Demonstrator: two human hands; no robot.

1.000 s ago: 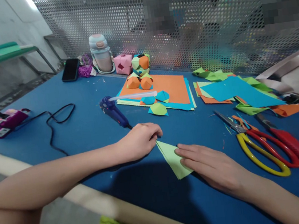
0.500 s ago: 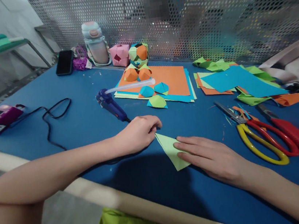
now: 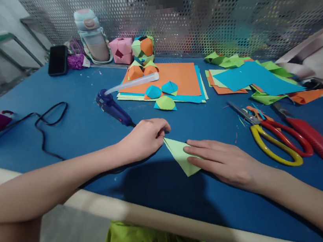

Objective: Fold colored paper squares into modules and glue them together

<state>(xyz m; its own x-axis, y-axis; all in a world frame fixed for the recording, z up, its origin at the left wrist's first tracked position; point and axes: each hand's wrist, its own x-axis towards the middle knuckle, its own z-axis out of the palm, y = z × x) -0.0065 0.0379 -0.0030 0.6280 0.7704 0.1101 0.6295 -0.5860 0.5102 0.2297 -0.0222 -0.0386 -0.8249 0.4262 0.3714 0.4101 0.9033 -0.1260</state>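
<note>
A folded light-green paper triangle (image 3: pixel 180 155) lies on the blue table top, its pointed end toward my left hand. My left hand (image 3: pixel 146 139) is closed, fingers curled inward with the tips at the paper's upper left corner; the pinch itself is partly hidden. Flat over the paper's right part rests my right hand (image 3: pixel 224 160), fingers stretched out and pressing it to the table. Beyond my hands are small folded green-and-blue paper pieces (image 3: pixel 165 103) and a blue glue gun (image 3: pixel 115 109) with a long clear glue stick in it.
Stacked orange, blue and green sheets (image 3: pixel 178 79) lie ahead, near a paper ball (image 3: pixel 143 49), a pink paper cube (image 3: pixel 121 50) and a bottle (image 3: pixel 93 38). Rightward are paper scraps (image 3: pixel 257 78), scissors (image 3: pixel 270 134) and a red-handled cutter (image 3: pixel 315 136). A cord (image 3: pixel 41 125) crosses the left side.
The whole view has shifted slightly, so things on the table appear a little higher and further left. Both hands keep nearly the same pose on the paper.
</note>
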